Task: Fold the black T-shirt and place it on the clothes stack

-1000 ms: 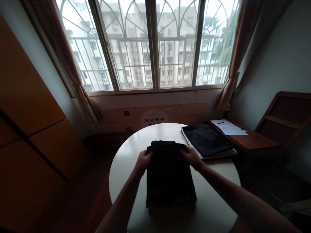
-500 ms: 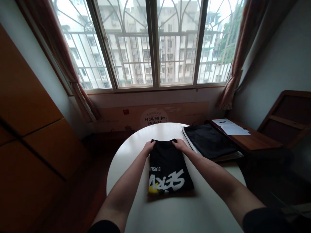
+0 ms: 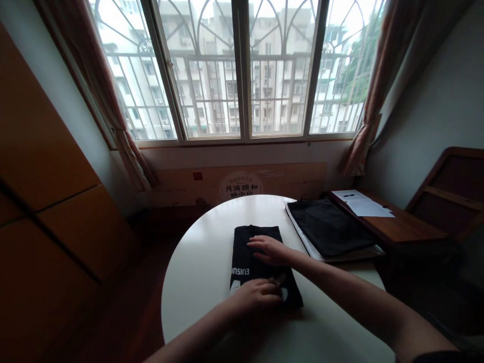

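Note:
A black folded T-shirt with white lettering lies flat on the white round table. My right hand rests over its upper half, fingers spread and pointing left. Across the lower half reaches my left hand, its fingers stretched to the right and slightly blurred. Both hands appear to touch the cloth from above without gripping it. The left hand and forearm hide most of the large white print.
At the table's right edge lies a stack of black cloth over something white. Beyond it stands a wooden side table with white papers and a pen. A wooden chair is at the far right. A barred window fills the back.
Both hands have let go of the shirt's far corners. The right hand has come down onto its upper part; the left has moved nearer, onto the printed lower part.

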A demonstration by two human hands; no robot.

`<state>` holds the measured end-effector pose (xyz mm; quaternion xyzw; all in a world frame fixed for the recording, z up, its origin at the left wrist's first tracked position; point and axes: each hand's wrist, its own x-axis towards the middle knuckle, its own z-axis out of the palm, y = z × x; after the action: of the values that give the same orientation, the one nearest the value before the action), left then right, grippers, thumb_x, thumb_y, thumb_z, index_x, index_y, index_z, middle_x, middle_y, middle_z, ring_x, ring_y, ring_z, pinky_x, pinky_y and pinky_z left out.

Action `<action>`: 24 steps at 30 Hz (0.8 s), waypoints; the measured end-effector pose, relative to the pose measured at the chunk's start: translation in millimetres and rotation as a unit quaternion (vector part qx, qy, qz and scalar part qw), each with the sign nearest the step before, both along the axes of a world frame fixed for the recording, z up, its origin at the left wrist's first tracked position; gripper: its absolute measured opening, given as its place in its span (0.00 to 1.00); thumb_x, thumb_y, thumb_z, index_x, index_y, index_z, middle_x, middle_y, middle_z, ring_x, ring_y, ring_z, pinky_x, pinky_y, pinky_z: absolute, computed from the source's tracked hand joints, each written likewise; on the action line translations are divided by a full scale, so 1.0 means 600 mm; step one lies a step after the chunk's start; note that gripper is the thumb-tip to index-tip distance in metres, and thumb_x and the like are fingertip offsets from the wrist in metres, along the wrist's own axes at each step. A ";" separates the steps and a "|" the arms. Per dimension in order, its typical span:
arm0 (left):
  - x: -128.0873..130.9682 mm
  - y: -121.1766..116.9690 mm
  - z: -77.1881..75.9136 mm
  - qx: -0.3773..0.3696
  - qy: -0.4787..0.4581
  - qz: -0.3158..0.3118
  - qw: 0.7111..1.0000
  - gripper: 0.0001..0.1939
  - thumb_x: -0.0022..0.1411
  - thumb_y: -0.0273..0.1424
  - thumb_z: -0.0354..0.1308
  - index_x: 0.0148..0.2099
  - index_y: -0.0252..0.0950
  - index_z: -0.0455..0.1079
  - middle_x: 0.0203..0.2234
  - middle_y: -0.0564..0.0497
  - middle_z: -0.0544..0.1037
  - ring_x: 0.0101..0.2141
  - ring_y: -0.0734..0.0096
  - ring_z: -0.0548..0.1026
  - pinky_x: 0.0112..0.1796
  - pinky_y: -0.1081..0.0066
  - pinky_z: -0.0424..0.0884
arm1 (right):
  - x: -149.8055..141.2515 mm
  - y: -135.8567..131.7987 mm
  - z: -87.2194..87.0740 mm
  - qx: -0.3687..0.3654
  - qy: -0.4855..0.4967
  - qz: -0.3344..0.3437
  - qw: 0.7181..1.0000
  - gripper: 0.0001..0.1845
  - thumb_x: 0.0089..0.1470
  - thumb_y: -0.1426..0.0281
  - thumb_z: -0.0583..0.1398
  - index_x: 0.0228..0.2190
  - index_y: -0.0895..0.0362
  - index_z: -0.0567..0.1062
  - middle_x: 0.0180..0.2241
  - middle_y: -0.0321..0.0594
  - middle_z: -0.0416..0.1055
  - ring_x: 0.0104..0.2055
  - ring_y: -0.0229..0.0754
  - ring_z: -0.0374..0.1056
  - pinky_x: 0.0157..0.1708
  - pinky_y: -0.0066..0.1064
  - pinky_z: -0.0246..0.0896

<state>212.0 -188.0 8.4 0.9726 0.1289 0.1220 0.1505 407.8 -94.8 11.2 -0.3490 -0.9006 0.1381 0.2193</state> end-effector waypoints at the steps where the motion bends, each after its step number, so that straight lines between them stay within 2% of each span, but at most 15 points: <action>1: 0.003 -0.007 -0.002 -0.004 0.013 -0.011 1.000 0.19 0.73 0.34 0.50 0.63 0.44 0.70 0.61 0.46 0.73 0.62 0.56 0.68 0.62 0.58 0.63 | -0.009 0.002 -0.005 -0.019 -0.030 0.003 0.999 0.30 0.63 0.61 0.58 0.64 0.50 0.65 0.67 0.45 0.60 0.68 0.53 0.55 0.67 0.48 0.49; 4: 0.005 -0.014 0.007 -0.036 0.061 -0.009 0.997 0.28 0.72 0.40 0.51 0.71 0.47 0.57 0.70 0.46 0.57 0.69 0.49 0.53 0.67 0.48 0.48 | -0.029 0.020 -0.017 -0.063 -0.120 -0.009 0.991 0.35 0.65 0.52 0.54 0.68 0.45 0.56 0.71 0.45 0.48 0.73 0.59 0.41 0.68 0.62 0.34; 8: -0.002 -0.018 0.028 -0.078 0.100 -0.021 0.992 0.32 0.72 0.47 0.47 0.74 0.44 0.51 0.72 0.44 0.51 0.71 0.49 0.46 0.68 0.46 0.41 | -0.038 0.058 -0.025 -0.076 -0.164 -0.042 0.983 0.35 0.66 0.47 0.47 0.69 0.45 0.52 0.73 0.44 0.40 0.74 0.57 0.34 0.66 0.66 0.22; 12: -0.005 -0.019 0.031 -0.081 0.101 -0.029 0.991 0.33 0.72 0.49 0.45 0.74 0.43 0.50 0.72 0.44 0.49 0.71 0.49 0.45 0.68 0.46 0.40 | -0.045 0.101 -0.027 -0.095 -0.180 -0.089 0.975 0.36 0.66 0.46 0.43 0.70 0.43 0.49 0.74 0.43 0.35 0.75 0.59 0.31 0.65 0.68 0.21; 17: -0.006 -0.017 0.020 -0.083 0.091 -0.028 0.992 0.35 0.71 0.51 0.46 0.74 0.42 0.51 0.72 0.43 0.50 0.70 0.48 0.45 0.67 0.46 0.40 | -0.060 0.143 -0.027 -0.129 -0.191 -0.137 0.963 0.36 0.65 0.44 0.41 0.70 0.40 0.48 0.74 0.39 0.34 0.74 0.61 0.30 0.64 0.71 0.23; 21: -0.003 -0.016 0.004 -0.075 0.074 -0.021 0.994 0.36 0.70 0.52 0.47 0.73 0.43 0.53 0.72 0.43 0.52 0.70 0.47 0.47 0.67 0.45 0.41 | -0.067 0.154 -0.025 -0.137 -0.188 -0.152 0.961 0.37 0.64 0.42 0.41 0.69 0.38 0.50 0.74 0.39 0.34 0.74 0.64 0.32 0.62 0.73 0.23; 24: -0.004 -0.012 -0.002 -0.073 0.048 -0.014 0.996 0.34 0.67 0.51 0.52 0.70 0.44 0.59 0.70 0.44 0.58 0.69 0.45 0.53 0.66 0.45 0.47 | -0.061 0.148 -0.017 -0.120 -0.182 -0.143 0.965 0.36 0.65 0.43 0.42 0.69 0.40 0.50 0.74 0.42 0.32 0.74 0.62 0.29 0.64 0.71 0.21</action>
<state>209.7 -195.5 7.5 0.9653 0.1307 0.0637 0.2168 371.0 -5.7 1.1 -0.5169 -0.8430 0.1468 0.0258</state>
